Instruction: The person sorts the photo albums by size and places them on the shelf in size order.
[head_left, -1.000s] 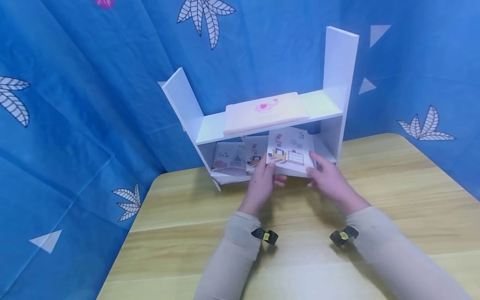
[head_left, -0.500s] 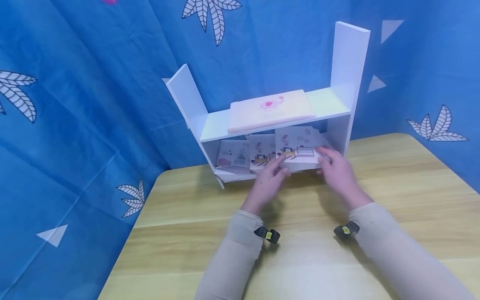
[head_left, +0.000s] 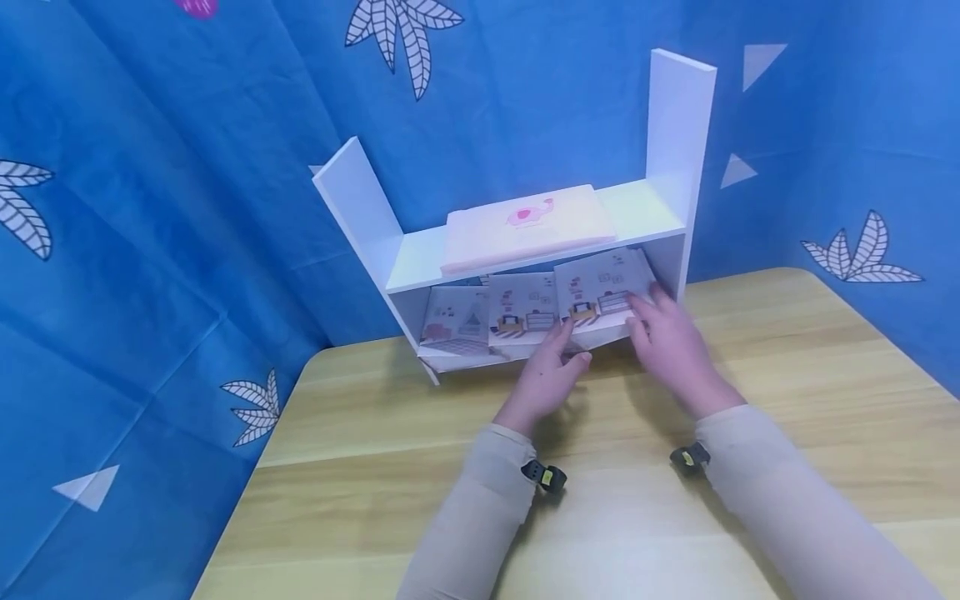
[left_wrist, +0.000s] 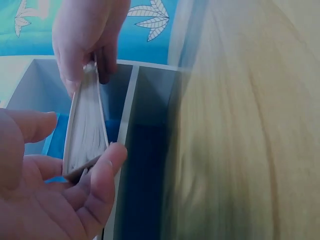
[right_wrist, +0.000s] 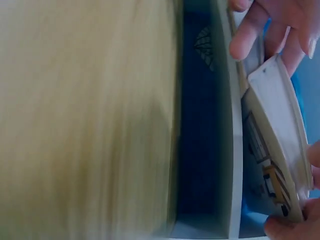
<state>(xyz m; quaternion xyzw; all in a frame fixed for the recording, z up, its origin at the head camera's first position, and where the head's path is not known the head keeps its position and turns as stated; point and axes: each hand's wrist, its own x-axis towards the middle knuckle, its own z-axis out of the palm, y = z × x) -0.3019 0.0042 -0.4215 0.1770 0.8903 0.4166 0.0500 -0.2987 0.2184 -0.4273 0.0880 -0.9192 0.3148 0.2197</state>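
Note:
A book [head_left: 603,283] with printed room pictures leans in the right part of the lower shelf, between the two hands. My right hand [head_left: 671,350] pinches its right end, fingers over the cover and thumb at the lower edge. In the right wrist view, fingertips sit on both sides of the book [right_wrist: 285,115]. My left hand [head_left: 547,379] has its fingers extended at the book's lower left corner, with the thumb spread away. The left wrist view shows the page edges of the book [left_wrist: 89,125], with the left fingers touching its near end.
Two similar pieces, a middle book [head_left: 521,300] and a left book [head_left: 453,321], stand in the lower shelf. A pink folded item with an elephant [head_left: 528,229] lies on the upper board of the white shelf [head_left: 678,125]. Under it is a wooden table [head_left: 360,467]; a blue curtain [head_left: 187,208] hangs behind.
The right book has moved rightward and deeper into the lower shelf, uncovering more of the middle book. The left hand has loosened from its grip to extended fingers; the right hand moved with the book.

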